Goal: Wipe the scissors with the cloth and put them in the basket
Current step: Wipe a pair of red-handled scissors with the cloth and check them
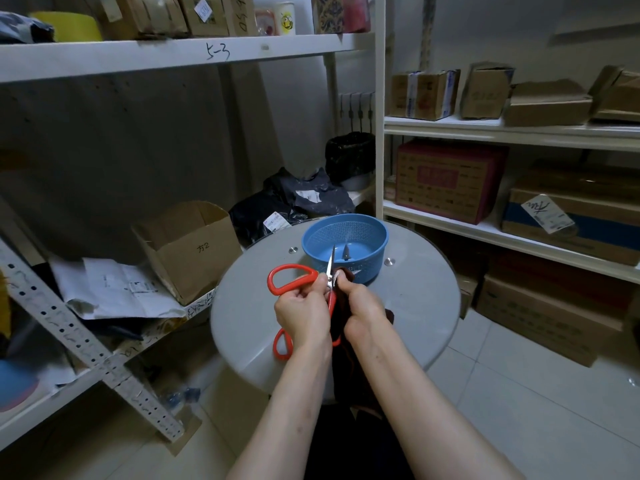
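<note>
Scissors (294, 268) hang open at frame centre, below the blue basket (377, 258); your left grip (301, 313) clamps their red handle, your right grip (363, 306) pinches the dark cloth (343, 362) round a blade.

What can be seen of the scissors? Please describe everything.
The scissors have orange-red, plastic-looking loop handles and shiny metal blades, opened wide. One blade points up toward the basket; the other seems wrapped in the dark cloth that the right hand pinches. The left hand grips them near the pivot, above the table.
</note>
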